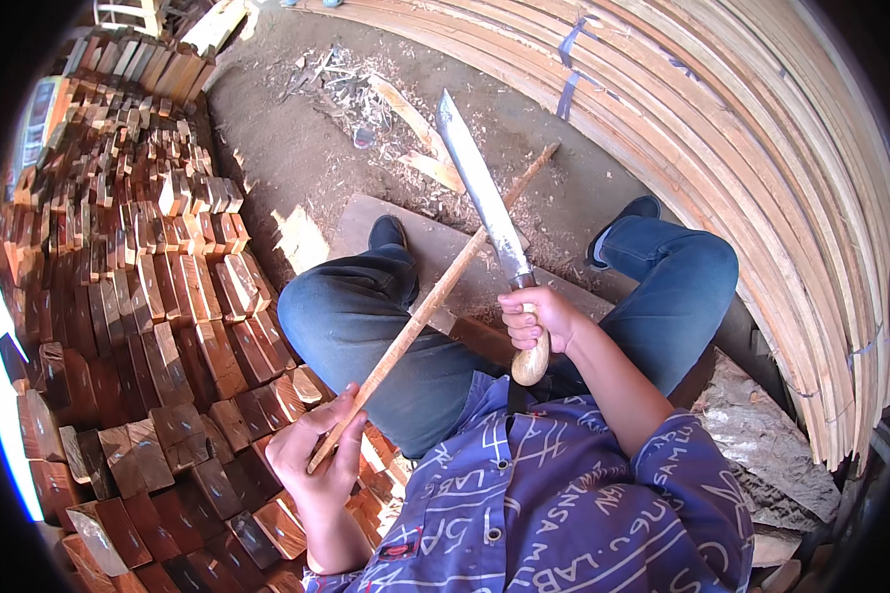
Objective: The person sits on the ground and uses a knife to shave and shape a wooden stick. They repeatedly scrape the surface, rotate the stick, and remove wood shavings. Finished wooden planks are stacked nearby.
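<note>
My left hand grips the near end of a long thin wooden stick that slants up to the right across my knees. In my right hand is the pale wooden handle of a big knife. Its long steel blade points up and away and crosses over the stick near the middle. I sit with both legs in blue jeans, feet on a flat wooden board on the dirt ground.
A large stack of reddish-brown wood blocks fills the left side. Bundles of long pale bent slats curve along the right. Wood chips and shavings litter the ground ahead of the board.
</note>
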`<state>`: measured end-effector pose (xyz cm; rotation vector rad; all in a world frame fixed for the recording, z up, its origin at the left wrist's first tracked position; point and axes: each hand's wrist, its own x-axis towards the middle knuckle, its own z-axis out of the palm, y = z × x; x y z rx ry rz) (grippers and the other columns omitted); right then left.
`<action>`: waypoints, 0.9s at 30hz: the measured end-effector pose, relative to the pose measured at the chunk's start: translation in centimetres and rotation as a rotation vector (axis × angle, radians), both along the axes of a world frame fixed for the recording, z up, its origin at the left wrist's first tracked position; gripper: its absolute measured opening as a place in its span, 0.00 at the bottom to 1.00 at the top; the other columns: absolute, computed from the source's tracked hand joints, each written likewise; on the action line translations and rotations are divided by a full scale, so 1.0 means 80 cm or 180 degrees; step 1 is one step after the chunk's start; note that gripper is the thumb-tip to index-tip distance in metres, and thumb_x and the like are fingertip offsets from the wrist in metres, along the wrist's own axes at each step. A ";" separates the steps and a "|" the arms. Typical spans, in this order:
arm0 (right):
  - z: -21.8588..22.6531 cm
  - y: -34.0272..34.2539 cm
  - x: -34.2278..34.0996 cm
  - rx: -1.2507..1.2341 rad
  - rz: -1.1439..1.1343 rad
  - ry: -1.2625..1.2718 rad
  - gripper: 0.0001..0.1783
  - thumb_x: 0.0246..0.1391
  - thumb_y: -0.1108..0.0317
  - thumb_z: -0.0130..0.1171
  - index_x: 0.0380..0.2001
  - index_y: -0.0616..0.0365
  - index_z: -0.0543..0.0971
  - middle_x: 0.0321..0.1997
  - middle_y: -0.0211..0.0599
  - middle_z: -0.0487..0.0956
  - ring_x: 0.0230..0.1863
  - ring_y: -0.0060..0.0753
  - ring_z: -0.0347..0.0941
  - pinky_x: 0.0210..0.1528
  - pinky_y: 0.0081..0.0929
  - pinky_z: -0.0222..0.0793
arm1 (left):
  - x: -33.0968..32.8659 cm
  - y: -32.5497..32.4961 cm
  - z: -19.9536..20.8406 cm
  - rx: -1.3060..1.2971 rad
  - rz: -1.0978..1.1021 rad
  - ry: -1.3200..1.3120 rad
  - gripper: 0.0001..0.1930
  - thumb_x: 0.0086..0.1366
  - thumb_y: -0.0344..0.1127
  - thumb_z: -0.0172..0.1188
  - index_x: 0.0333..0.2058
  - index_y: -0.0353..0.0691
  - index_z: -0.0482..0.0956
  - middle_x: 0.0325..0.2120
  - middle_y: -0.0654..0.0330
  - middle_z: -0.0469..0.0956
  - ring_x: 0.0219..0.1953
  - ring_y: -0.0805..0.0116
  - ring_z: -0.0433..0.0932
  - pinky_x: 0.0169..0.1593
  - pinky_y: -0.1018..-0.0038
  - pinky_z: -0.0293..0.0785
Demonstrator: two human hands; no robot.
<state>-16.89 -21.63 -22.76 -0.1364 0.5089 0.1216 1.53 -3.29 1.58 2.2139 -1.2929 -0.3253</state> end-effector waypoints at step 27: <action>0.137 0.043 0.034 -0.5353 0.0329 0.0434 0.11 0.47 0.65 0.66 0.23 0.63 0.78 0.19 0.53 0.75 0.25 0.60 0.74 0.28 0.44 0.68 | -0.010 0.018 -0.022 -0.0396 0.0947 0.0491 0.11 0.60 0.30 0.69 0.28 0.32 0.74 0.23 0.60 0.79 0.22 0.80 0.73 0.26 0.83 0.66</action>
